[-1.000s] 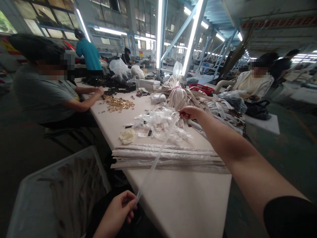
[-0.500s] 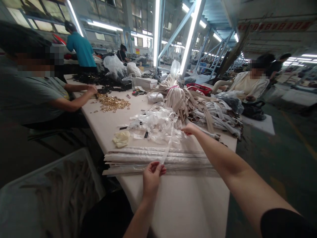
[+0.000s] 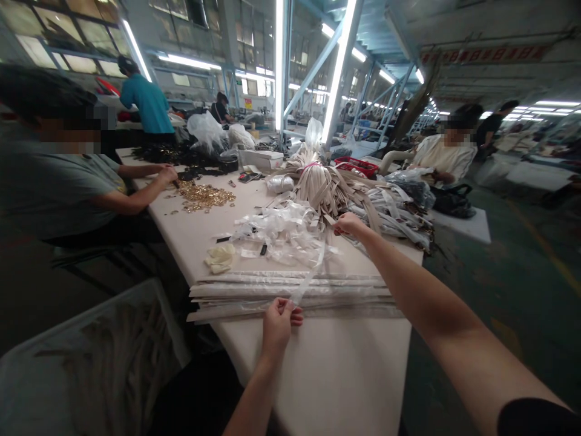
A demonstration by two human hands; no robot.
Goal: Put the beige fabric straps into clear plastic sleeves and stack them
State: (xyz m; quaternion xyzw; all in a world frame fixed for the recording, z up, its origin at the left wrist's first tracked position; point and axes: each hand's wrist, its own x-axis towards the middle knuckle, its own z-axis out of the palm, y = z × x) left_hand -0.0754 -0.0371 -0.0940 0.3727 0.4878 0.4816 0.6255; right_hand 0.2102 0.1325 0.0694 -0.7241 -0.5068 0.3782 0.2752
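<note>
Near the table's front, my left hand [image 3: 280, 321] pinches the lower end of a translucent white strip [image 3: 312, 275], which runs up and away over the long wrapped strips [image 3: 254, 293]. My right hand [image 3: 348, 224] is stretched forward, its fingers closed at the edge of the bundle of beige straps [image 3: 316, 184]. What those fingers hold is too small to make out. Left of my right hand lies a heap of clear plastic strips [image 3: 285, 227] with small black tags. A crumpled pale yellow piece [image 3: 220, 258] sits beside the heap.
The pale table [image 3: 354, 363] also bears gold-coloured metal pieces [image 3: 204, 197], a white box [image 3: 262, 158] and a red basket [image 3: 356, 166]. A person [image 3: 59, 175] works at the left edge, another [image 3: 447, 148] at the right. A white bin of straps [image 3: 167, 303] stands lower left.
My right hand has moved slightly forward, closer to the beige strap bundle. My left hand still pinches the strip. The whole view has shifted a little, and the person at the left has lowered their hands slightly.
</note>
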